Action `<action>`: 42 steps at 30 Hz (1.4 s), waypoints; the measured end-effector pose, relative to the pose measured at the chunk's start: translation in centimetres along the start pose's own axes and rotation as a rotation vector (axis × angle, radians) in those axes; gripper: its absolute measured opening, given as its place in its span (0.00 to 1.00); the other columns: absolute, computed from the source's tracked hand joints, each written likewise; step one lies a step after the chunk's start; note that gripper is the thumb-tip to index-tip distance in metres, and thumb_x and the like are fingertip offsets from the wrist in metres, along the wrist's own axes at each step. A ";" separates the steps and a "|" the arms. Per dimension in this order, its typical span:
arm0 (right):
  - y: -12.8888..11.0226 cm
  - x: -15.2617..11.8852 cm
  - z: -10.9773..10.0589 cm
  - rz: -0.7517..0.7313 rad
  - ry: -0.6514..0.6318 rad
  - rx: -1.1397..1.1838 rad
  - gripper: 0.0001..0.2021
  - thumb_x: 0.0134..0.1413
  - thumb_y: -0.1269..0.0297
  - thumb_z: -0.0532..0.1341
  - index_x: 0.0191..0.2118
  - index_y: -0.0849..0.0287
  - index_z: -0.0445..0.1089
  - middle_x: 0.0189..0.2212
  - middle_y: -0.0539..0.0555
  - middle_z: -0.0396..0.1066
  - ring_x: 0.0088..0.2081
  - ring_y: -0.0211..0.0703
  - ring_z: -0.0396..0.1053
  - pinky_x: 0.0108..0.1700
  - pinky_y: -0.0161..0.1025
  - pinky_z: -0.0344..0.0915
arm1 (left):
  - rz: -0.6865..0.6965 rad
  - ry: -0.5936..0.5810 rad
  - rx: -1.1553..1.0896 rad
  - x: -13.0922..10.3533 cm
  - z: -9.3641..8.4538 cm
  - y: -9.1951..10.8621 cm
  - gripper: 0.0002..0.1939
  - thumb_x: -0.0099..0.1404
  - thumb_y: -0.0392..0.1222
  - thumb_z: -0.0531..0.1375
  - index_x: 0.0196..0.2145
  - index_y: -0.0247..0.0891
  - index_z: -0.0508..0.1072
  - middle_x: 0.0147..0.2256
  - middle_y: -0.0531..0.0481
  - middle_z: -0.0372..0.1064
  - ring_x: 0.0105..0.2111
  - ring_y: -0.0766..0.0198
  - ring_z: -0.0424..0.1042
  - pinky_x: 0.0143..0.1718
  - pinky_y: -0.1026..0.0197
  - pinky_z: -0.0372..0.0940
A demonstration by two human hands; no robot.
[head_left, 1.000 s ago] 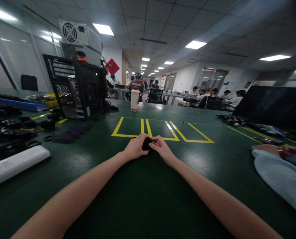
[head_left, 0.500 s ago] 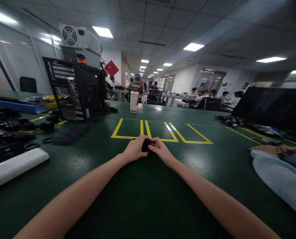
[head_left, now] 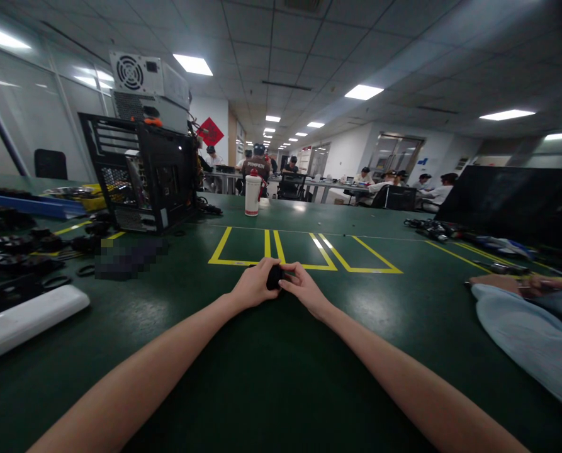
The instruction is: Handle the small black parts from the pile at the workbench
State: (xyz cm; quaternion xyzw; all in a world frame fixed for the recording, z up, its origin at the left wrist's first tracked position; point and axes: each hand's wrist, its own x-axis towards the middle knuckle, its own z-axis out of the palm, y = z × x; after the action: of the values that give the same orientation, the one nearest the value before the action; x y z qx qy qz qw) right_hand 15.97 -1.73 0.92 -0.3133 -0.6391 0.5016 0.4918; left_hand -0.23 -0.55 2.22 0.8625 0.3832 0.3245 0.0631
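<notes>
Just on the near side of the yellow tape (head_left: 226, 262), the left hand (head_left: 253, 284) clamps its fingers around a small black part (head_left: 274, 277); the right hand (head_left: 306, 290) angles inward, fingertips at its side, grip unclear. The pose barely differs from a second ago.

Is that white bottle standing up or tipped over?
Upright: the white bottle stands on the green table, its red cap at the top.

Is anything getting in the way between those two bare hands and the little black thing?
Nothing visible is. The left hand holds the black piece, and the fingers of the right hand are right at its side, with no obstacle showing between.
</notes>
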 end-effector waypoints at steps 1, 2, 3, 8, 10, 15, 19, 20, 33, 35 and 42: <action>0.0 0.0 0.0 -0.002 0.017 -0.009 0.13 0.43 0.67 0.60 0.38 0.55 0.60 0.41 0.50 0.63 0.46 0.41 0.61 0.49 0.44 0.59 | -0.004 0.001 0.000 0.0 0.0 0.0 0.30 0.49 0.40 0.60 0.48 0.41 0.52 0.44 0.49 0.58 0.40 0.58 0.65 0.39 0.57 0.61; 0.1 0.0 0.0 -0.004 0.031 -0.021 0.12 0.43 0.66 0.59 0.37 0.55 0.60 0.40 0.50 0.63 0.46 0.40 0.62 0.49 0.43 0.59 | -0.004 0.001 0.000 0.0 0.0 0.0 0.30 0.49 0.41 0.60 0.48 0.41 0.52 0.44 0.48 0.58 0.40 0.58 0.65 0.38 0.57 0.62; 0.1 0.1 0.0 -0.008 0.040 -0.033 0.11 0.43 0.66 0.59 0.37 0.55 0.60 0.40 0.50 0.63 0.45 0.40 0.62 0.49 0.43 0.59 | -0.004 0.001 -0.003 0.0 0.1 0.0 0.30 0.49 0.41 0.60 0.48 0.41 0.53 0.44 0.48 0.58 0.40 0.58 0.65 0.38 0.57 0.62; 0.3 0.3 -0.3 0.034 0.046 -0.065 0.17 0.44 0.68 0.59 0.43 0.55 0.59 0.45 0.52 0.61 0.47 0.41 0.61 0.52 0.44 0.56 | -0.008 -0.003 -0.016 0.0 0.1 -0.1 0.30 0.49 0.41 0.60 0.48 0.42 0.52 0.44 0.50 0.58 0.40 0.59 0.65 0.38 0.58 0.62; 0.2 0.3 -0.3 0.050 0.029 -0.050 0.18 0.43 0.69 0.59 0.43 0.56 0.59 0.45 0.52 0.61 0.48 0.42 0.60 0.52 0.45 0.56 | 0.000 0.002 -0.003 0.1 0.1 -0.1 0.30 0.49 0.41 0.60 0.48 0.41 0.52 0.44 0.49 0.58 0.40 0.58 0.65 0.39 0.57 0.61; 0.1 -0.1 -0.1 0.009 0.034 -0.024 0.16 0.41 0.67 0.61 0.39 0.54 0.59 0.43 0.50 0.62 0.46 0.41 0.62 0.50 0.44 0.58 | -0.020 -0.007 0.021 0.1 0.2 0.0 0.30 0.48 0.40 0.60 0.48 0.41 0.52 0.44 0.49 0.59 0.41 0.56 0.65 0.39 0.56 0.61; 0.3 0.1 -0.1 -0.008 0.068 -0.056 0.14 0.43 0.65 0.59 0.39 0.55 0.59 0.42 0.50 0.62 0.45 0.40 0.63 0.49 0.44 0.58 | -0.021 -0.006 0.021 0.1 0.1 0.1 0.30 0.48 0.41 0.60 0.48 0.41 0.53 0.44 0.49 0.59 0.40 0.57 0.65 0.38 0.56 0.61; 0.3 0.2 -0.2 -0.006 0.064 -0.060 0.15 0.43 0.65 0.59 0.40 0.54 0.59 0.43 0.50 0.62 0.45 0.40 0.63 0.50 0.44 0.58 | -0.018 -0.005 0.020 0.1 0.1 0.1 0.30 0.48 0.41 0.60 0.48 0.41 0.53 0.43 0.49 0.59 0.40 0.57 0.65 0.38 0.57 0.62; 0.0 0.1 -0.1 -0.019 0.046 -0.045 0.11 0.44 0.67 0.59 0.37 0.54 0.61 0.41 0.49 0.62 0.44 0.39 0.63 0.49 0.42 0.58 | 0.026 0.014 0.024 0.1 0.2 -0.2 0.30 0.49 0.42 0.60 0.48 0.40 0.52 0.43 0.49 0.59 0.39 0.57 0.66 0.36 0.58 0.62; 0.2 0.2 -0.2 -0.009 0.051 -0.053 0.14 0.43 0.68 0.59 0.39 0.54 0.60 0.42 0.50 0.62 0.44 0.40 0.63 0.50 0.43 0.58 | 0.032 0.011 0.023 0.1 0.2 -0.2 0.30 0.49 0.42 0.60 0.48 0.40 0.52 0.42 0.49 0.59 0.38 0.58 0.66 0.36 0.59 0.62; 0.0 0.2 -0.2 0.046 0.018 -0.037 0.16 0.44 0.65 0.59 0.41 0.55 0.60 0.43 0.51 0.62 0.45 0.41 0.62 0.48 0.42 0.59 | 0.032 0.014 0.027 0.1 0.2 -0.3 0.30 0.49 0.41 0.60 0.48 0.40 0.52 0.43 0.49 0.59 0.39 0.58 0.65 0.37 0.58 0.62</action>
State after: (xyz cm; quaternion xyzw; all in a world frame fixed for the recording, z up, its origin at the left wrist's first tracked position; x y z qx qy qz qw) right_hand 16.07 -1.51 1.01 -0.3414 -0.6365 0.4978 0.4801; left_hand -0.20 -0.22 1.99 0.8669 0.3742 0.3263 0.0436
